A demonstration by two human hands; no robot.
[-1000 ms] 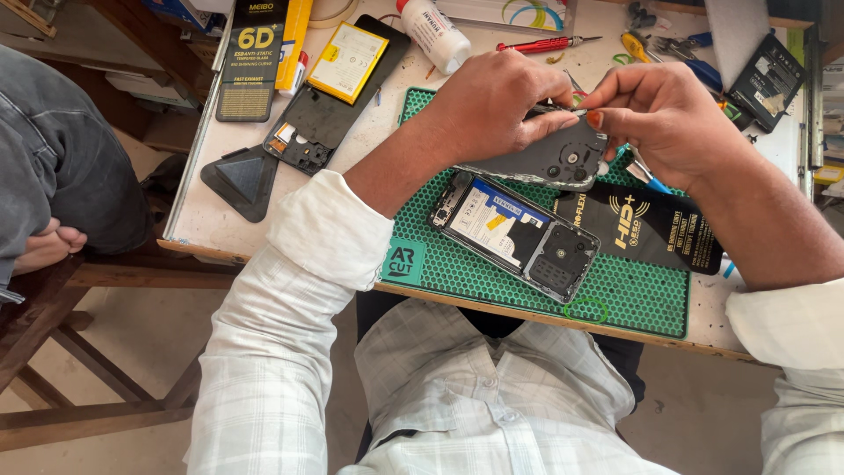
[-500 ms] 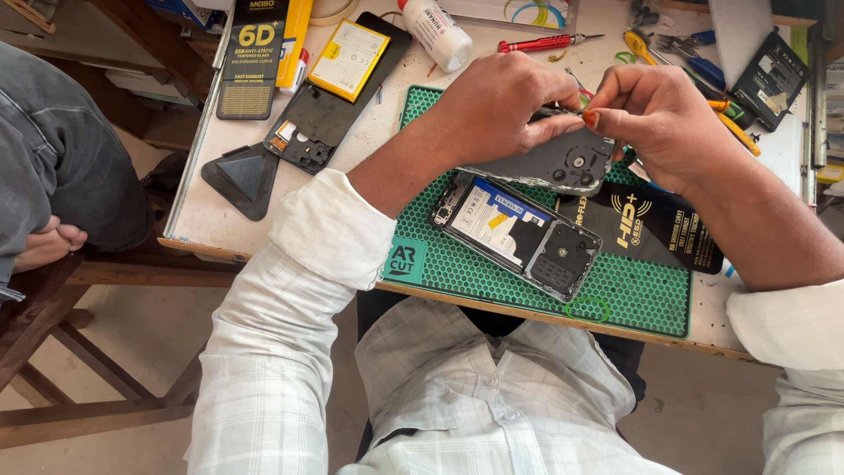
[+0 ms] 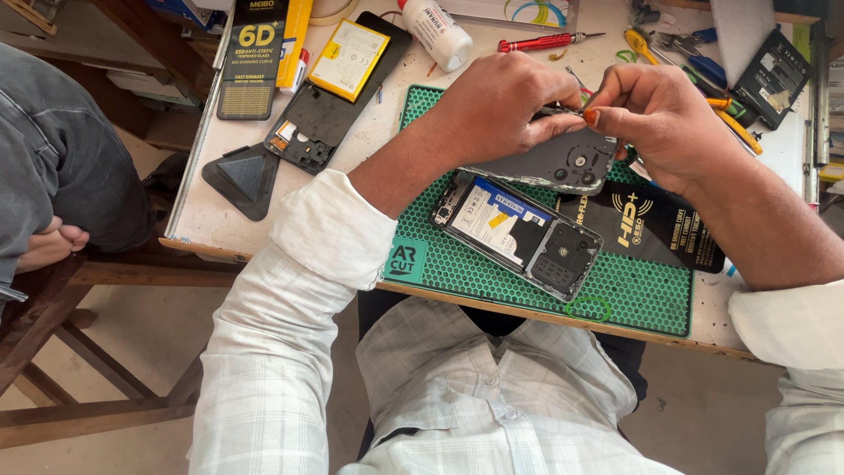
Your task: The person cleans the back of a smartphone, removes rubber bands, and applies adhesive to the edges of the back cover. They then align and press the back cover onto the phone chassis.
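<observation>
opened phone [image 3: 519,230] on mat [image 3: 642,295], back cover [image 3: 554,163] behind it

One view only, your head camera. Looks steeply down from above your chest, facing forward over workbench [image 3: 211,220]. Near range: your shirt front and both sleeves fill lower frame, left hand [image 3: 501,110] and right hand [image 3: 659,123] sit upper centre over green mat [image 3: 642,299]. Bench far edge cut off at top. Floor and wooden chair frame [image 3: 53,352] at left, another person's sleeve [image 3: 53,167] at left edge. No second view to overlap.
</observation>
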